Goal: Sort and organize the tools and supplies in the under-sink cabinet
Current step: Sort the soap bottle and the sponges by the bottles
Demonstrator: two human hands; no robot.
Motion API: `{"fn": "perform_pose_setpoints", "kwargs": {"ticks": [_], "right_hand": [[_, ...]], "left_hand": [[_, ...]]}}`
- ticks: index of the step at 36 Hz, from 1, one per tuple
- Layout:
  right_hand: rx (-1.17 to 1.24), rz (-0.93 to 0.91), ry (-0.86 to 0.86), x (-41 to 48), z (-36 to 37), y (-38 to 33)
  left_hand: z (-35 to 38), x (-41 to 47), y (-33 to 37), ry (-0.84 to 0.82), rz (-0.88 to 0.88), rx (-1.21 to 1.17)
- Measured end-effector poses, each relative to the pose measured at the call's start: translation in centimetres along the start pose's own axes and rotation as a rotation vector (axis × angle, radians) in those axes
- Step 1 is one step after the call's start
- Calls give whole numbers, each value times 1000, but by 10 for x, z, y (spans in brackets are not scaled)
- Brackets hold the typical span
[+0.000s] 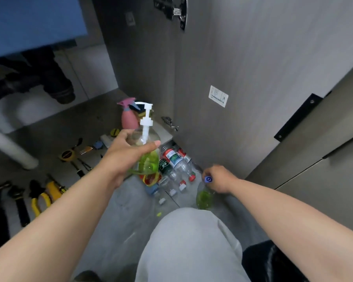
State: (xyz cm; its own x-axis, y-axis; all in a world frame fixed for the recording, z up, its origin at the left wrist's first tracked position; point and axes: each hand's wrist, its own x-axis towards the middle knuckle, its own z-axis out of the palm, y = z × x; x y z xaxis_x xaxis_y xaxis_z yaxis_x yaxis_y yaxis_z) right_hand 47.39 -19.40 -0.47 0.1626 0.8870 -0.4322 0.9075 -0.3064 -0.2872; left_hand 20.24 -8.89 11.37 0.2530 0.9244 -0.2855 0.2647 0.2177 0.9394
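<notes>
Down at six o'clock, closest to me, my knee point(192, 241) in pale grey trousers fills the bottom of the view. Just past it, at about four o'clock from centre, my right grip point(218, 178) is clenched round the top of a small bottle point(205, 197) with a blue cap point(208, 179) and green liquid in its base. It stands roughly upright over the grey floor point(130, 200); I cannot tell whether it touches. A little left of centre, my left grip point(128, 151) is wrapped, fingers and thumb, round a clear pump bottle point(147, 159). It is held up in the air, green liquid in its lower part and its white pump pointing toward twelve o'clock.

Beyond and below that bottle, between my two arms, several clear water bottles point(175, 165) lie on their sides on the floor, close together, caps toward me. At nine o'clock, tools lie on the cabinet floor: yellow-handled pliers point(40, 198) nearest, a yellow and black tape measure point(68, 155) farther in. Past the pump bottle, a pink spray bottle point(128, 117) stands upright. Farther back at ten o'clock hang a black drain pipe point(55, 82) and a white pipe point(10, 147). From twelve to two o'clock stands the open cabinet door point(253, 58), with a metal hinge point(177, 12) near its top and a white sticker point(218, 96) lower down.
</notes>
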Motion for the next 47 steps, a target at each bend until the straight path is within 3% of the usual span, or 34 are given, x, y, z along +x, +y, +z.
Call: {"fn": "perform_pose_setpoints", "kwargs": {"ticks": [11, 17, 22, 24, 26, 29, 34, 47], "right_hand": [[-2, 134, 9, 45, 48, 16], [35, 160, 89, 54, 49, 16], [23, 179, 0, 48, 41, 10], [10, 185, 41, 42, 31, 5], [98, 80, 232, 35, 13, -7], [450, -166, 462, 14, -23, -39], [942, -327, 409, -25, -89, -96], [723, -283, 515, -77, -123, -116]], "left_hand": [[-10, 19, -7, -72, -19, 40], [-16, 21, -7, -92, -9, 92], [-14, 20, -10, -122, 7, 192], [-12, 20, -13, -139, 12, 214], [-11, 17, -13, -155, 31, 235], [-9, 13, -12, -183, 56, 253], [-3, 0, -8, -231, 128, 329], [24, -33, -5, -281, 335, 437]]}}
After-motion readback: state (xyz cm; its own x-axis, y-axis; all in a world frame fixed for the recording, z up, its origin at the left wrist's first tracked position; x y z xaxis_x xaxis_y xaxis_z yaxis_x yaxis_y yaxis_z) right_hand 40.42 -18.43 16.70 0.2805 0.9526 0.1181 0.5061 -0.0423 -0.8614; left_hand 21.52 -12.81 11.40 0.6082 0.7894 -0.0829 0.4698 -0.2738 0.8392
